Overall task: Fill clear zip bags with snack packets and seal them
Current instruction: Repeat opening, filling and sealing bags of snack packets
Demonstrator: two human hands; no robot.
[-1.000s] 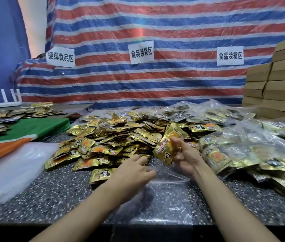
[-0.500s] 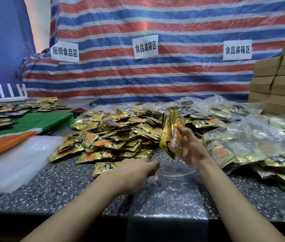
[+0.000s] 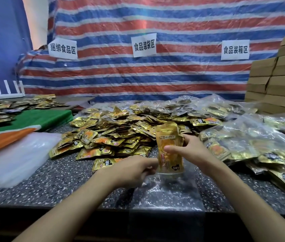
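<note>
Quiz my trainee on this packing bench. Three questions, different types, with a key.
1. True or false: the right hand grips the stack of gold packets upright.
2. The left hand holds: A) the clear zip bag, B) a roll of tape, C) a pair of scissors.
3. Fill in: the filled bags lie on the person's ____ side.
Key: 1 true; 2 A; 3 right.

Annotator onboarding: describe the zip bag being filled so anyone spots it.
On the speckled counter, near edge, centre: a clear zip bag, its mouth held by the left hand, the right hand holding gold packets upright at it. Unlike the filled bags at right, it lies flat.
</note>
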